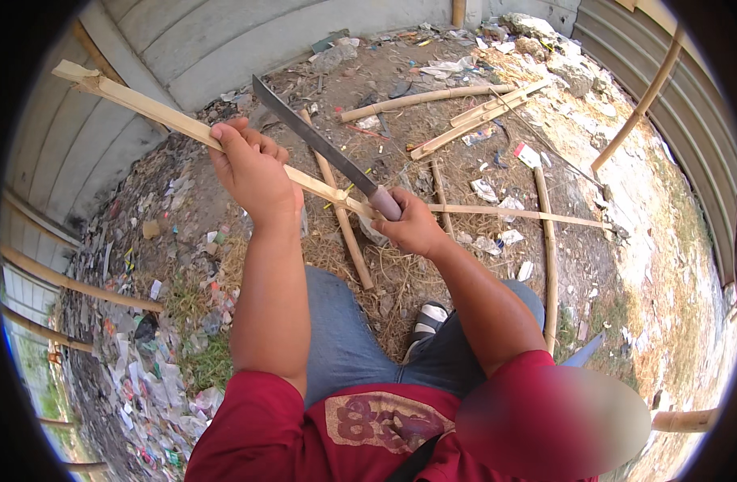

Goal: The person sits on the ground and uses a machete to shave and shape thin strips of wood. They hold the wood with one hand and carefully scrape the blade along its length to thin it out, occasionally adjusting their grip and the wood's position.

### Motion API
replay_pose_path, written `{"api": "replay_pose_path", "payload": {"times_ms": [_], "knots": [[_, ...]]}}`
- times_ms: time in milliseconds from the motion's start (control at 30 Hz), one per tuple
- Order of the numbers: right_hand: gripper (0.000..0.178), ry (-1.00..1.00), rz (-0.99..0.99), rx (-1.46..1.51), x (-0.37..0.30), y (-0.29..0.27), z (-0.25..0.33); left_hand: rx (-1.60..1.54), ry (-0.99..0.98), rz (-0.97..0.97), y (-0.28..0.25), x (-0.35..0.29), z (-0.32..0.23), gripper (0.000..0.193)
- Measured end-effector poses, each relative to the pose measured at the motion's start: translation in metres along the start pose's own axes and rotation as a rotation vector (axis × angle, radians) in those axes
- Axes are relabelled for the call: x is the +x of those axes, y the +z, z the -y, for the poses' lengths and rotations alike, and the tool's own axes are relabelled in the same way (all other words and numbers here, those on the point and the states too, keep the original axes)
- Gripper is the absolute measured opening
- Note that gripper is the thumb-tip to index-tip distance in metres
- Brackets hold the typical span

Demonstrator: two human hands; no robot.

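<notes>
Around both hands, bamboo poles (421, 100), litter (155, 377)

Single view: a head-worn fisheye camera, the left unit of a side-by-side pair, looking steeply down and forward from the person's own eye level. Both forearms enter from the lower edge; the left hand (252, 173) and right hand (413, 229) sit near the frame centre, close to the lens. The littered ground (481, 273) lies farther below. Straight edges bend toward the dark circular rim. No second view shares the scene.

The right hand (413, 229) hides most of the knife's handle (384, 202)
</notes>
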State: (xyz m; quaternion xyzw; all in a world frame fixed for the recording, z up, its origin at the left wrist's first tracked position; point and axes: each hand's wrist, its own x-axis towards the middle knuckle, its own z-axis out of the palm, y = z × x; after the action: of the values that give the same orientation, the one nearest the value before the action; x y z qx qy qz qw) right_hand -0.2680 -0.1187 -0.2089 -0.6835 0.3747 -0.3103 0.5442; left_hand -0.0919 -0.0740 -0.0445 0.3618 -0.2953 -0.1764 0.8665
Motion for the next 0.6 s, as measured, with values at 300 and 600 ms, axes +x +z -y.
{"api": "replay_pose_path", "payload": {"times_ms": [300, 600], "knots": [[0.040, -0.041, -0.073, -0.093, -0.010, -0.008, 0.009, 0.353, 0.633, -0.031, -0.042, -0.015, -0.030, 0.047], [0.040, -0.007, -0.146, -0.131, -0.012, -0.029, -0.010, -0.553, -0.437, 2.010, -0.040, -0.134, -0.131, 0.017]]}}
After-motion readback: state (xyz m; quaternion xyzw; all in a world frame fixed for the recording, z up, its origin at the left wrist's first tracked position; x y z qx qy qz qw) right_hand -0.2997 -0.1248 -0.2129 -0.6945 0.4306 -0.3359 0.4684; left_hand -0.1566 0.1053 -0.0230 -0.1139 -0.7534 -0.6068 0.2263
